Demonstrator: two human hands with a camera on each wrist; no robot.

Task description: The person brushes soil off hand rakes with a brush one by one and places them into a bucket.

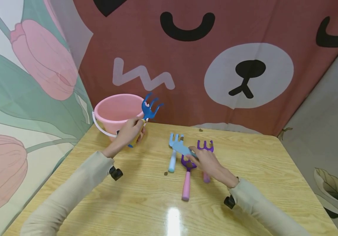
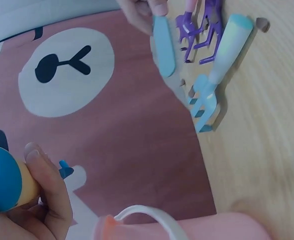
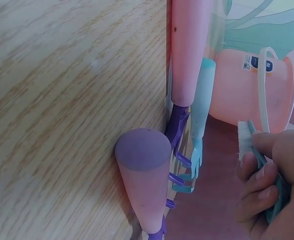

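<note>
My left hand (image 1: 132,128) grips the yellow handle of a dark blue toy rake (image 1: 150,108), tines up, right beside the pink bucket (image 1: 114,111). In the left wrist view the left hand (image 2: 44,192) is curled round the handle's blue end (image 2: 2,184). My right hand (image 1: 197,156) pinches a light blue toy spade (image 1: 182,148), held just above the table. Below it lie a light blue rake (image 1: 173,156), a purple rake with a pink handle (image 1: 186,183) and a second purple rake (image 1: 205,145). The right wrist view shows my right hand (image 3: 259,182) and both pink handles (image 3: 143,175).
The wooden table (image 1: 145,209) stands against cloth backdrops, a bear face behind and tulips on the left. The bucket sits at the table's far left corner with its white bail (image 1: 99,126) hanging down. Small brown bits (image 1: 165,173) lie on the wood.
</note>
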